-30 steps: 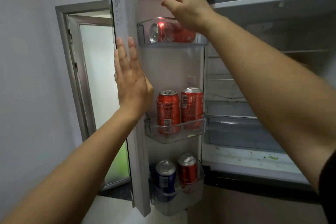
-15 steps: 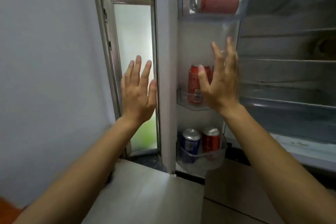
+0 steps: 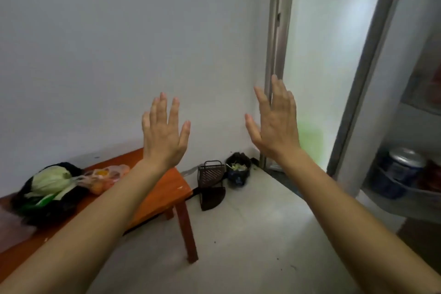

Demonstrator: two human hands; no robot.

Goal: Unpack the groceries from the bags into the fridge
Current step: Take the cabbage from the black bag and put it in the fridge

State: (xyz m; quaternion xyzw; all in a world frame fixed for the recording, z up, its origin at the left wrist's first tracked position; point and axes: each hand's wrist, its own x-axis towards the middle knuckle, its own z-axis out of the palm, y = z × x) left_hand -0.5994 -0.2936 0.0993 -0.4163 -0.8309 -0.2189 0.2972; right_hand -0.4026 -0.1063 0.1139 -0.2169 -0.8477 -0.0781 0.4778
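- While both hands are up in the air, they hold nothing: the left hand [image 3: 164, 137] and the right hand [image 3: 274, 124] are flat and spread wide, with palms facing away.
- Neither hand touches anything, and they are a little apart from each other.
- Groceries wait on the orange table [image 3: 167, 188] at the near left.
- A black bag [image 3: 47, 205] sits there with a pale green cabbage [image 3: 49, 180] showing at its top.
- Just right of it lies a clear bag of orange fruit [image 3: 107, 178], touching the black bag.
- At the far right edge is the fridge door [image 3: 381, 102], standing open, with a blue can [image 3: 401, 169] in its low shelf.
- On the floor by the far wall sit a dustpan [image 3: 211, 184] and a small bin [image 3: 238, 169], which are not part of the job.
- My guess is that this is the step of going to the bags for the next item.
- Next, the hands need to go down and left to the table, well away from the fridge.
- The cabbage looks big, so it may need both hands.
- The fruit bag is soft, so a grab at its top would keep the fruit inside.
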